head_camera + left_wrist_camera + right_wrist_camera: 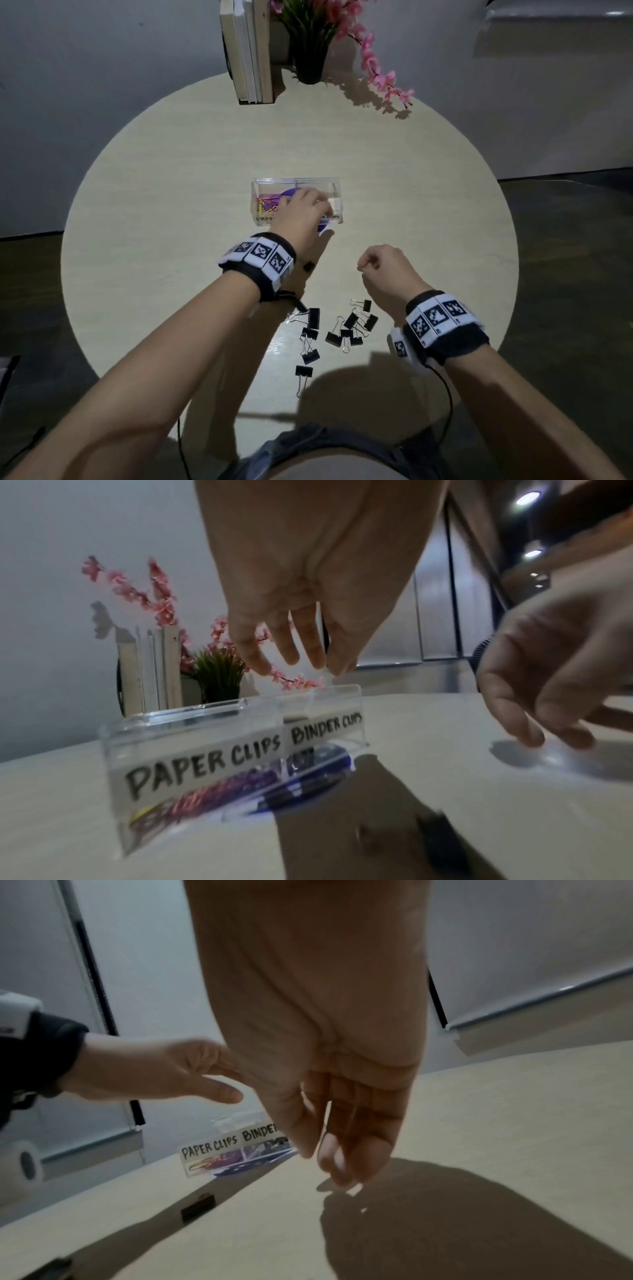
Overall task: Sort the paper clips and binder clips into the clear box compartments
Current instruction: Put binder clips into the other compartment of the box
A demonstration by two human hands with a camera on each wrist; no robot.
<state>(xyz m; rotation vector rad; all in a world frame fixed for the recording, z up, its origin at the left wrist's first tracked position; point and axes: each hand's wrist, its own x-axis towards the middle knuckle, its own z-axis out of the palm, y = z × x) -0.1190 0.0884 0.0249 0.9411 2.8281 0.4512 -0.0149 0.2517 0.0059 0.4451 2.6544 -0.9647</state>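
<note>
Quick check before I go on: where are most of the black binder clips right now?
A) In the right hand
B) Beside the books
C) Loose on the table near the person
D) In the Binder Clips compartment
C: the black binder clips lie scattered on the table, on the person's side of the clear box.

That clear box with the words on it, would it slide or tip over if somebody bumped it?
The clear box would probably slide, not tip: it sits low and wide on the smooth table. It likely feels light, with thin see-through walls and only colourful paper clips on one side. The left hand hovers over it, fingers straight, so a nudge could shift it.
</note>
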